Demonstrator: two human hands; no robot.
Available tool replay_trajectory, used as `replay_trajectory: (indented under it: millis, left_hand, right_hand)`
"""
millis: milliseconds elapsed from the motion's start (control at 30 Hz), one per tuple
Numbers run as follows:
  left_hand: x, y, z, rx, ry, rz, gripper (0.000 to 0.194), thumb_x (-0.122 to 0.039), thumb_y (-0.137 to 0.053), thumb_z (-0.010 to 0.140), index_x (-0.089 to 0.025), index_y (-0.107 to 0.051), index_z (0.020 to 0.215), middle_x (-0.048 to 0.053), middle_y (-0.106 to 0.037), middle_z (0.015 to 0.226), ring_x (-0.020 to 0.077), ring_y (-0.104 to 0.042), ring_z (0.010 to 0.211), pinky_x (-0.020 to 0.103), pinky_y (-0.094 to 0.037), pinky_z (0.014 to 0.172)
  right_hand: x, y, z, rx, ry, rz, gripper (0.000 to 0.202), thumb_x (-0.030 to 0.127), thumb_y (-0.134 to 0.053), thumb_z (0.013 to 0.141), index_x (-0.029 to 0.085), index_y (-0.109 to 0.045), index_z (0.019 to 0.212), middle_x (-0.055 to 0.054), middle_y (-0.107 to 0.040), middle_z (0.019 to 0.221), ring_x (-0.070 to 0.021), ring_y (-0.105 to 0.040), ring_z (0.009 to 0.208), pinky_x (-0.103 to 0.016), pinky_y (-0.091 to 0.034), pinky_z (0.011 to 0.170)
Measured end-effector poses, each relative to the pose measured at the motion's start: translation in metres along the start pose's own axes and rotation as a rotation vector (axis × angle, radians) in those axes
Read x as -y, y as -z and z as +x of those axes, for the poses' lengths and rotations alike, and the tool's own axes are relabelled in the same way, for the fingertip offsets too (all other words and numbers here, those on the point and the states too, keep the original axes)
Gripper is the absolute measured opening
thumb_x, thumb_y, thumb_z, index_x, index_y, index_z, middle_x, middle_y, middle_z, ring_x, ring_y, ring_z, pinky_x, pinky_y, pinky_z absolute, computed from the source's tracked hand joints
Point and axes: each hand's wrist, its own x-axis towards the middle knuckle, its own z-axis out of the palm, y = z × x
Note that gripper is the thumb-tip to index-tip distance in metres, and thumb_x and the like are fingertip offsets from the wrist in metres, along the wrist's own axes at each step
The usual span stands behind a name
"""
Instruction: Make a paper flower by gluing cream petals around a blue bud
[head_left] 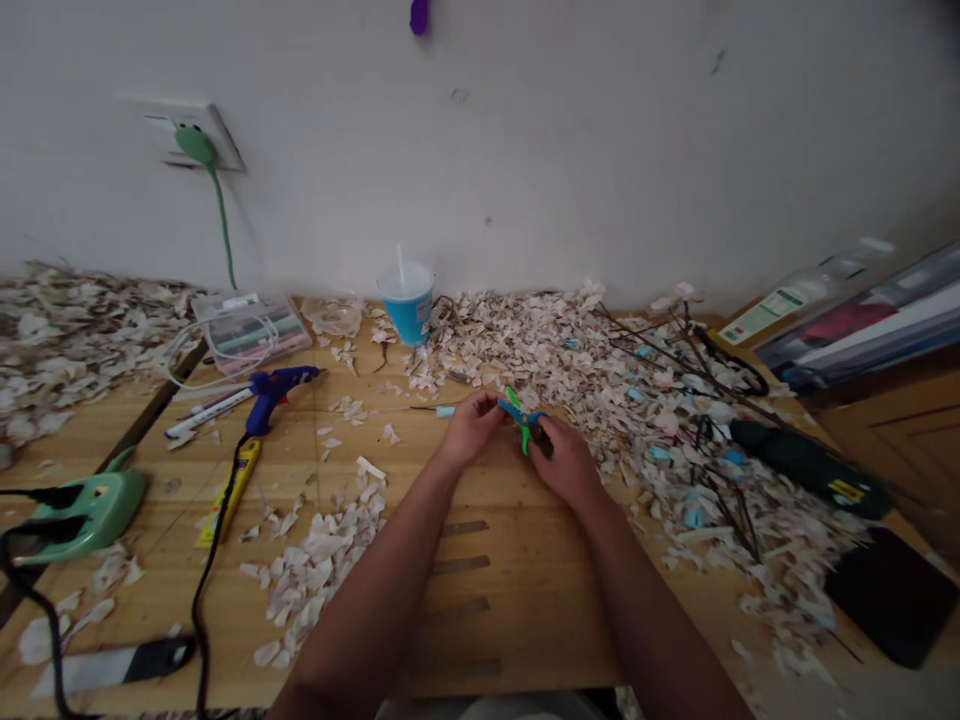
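Observation:
Near the middle of the wooden table, my right hand (562,460) is closed on the handles of small blue and green scissors (525,420). The scissors' blades are spread and point up and left toward my left hand (474,425). My left hand is pinched at the blade tips, and what its fingers hold is too small to make out. A thin dark stem with a light blue piece (445,411) sticks out to the left of my left hand. Dried pale petals (510,335) lie heaped just beyond both hands.
A blue cup (409,305) stands by the wall. At left are a glue gun (274,393), a yellow packet (229,493), a green power strip (94,510) and a scraper (112,665). Twigs, a dark green umbrella (810,465) and a black object (892,595) lie at right.

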Motion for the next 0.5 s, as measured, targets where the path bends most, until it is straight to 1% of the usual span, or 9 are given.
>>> replay_trajectory:
  millis: [133, 300, 500]
  left_hand:
    - [-0.0002, 0.0024, 0.0014, 0.007, -0.033, 0.057, 0.018, -0.032, -0.075, 0.074, -0.018, -0.068, 0.080, 0.000, -0.068, 0.072, 0.0133, -0.064, 0.068, 0.027, -0.050, 0.070]
    - [-0.0008, 0.0030, 0.0006, 0.018, -0.057, 0.110, 0.010, -0.027, -0.069, 0.077, -0.018, -0.067, 0.081, 0.000, -0.068, 0.072, 0.0133, -0.063, 0.067, 0.027, -0.049, 0.069]
    - [-0.0069, 0.0067, -0.0005, 0.018, -0.072, 0.185, 0.006, -0.022, -0.067, 0.077, -0.018, -0.067, 0.081, 0.000, -0.067, 0.070, 0.0133, -0.061, 0.066, 0.026, -0.046, 0.067]
  right_hand:
    - [-0.0013, -0.0010, -0.0006, -0.001, 0.001, -0.014, 0.030, 0.044, -0.058, 0.097, 0.017, -0.061, 0.110, -0.004, -0.063, 0.095, -0.0183, -0.062, 0.087, -0.038, -0.053, 0.079]
    - [-0.0019, -0.0008, -0.0010, 0.007, 0.001, -0.025, 0.030, 0.044, -0.058, 0.097, 0.017, -0.060, 0.109, -0.004, -0.063, 0.095, -0.0184, -0.062, 0.087, -0.038, -0.053, 0.080]
    - [0.0030, 0.0032, 0.0004, 0.029, 0.020, -0.044, 0.027, 0.043, -0.058, 0.097, 0.017, -0.061, 0.103, -0.002, -0.062, 0.091, -0.0172, -0.061, 0.083, -0.036, -0.052, 0.077]
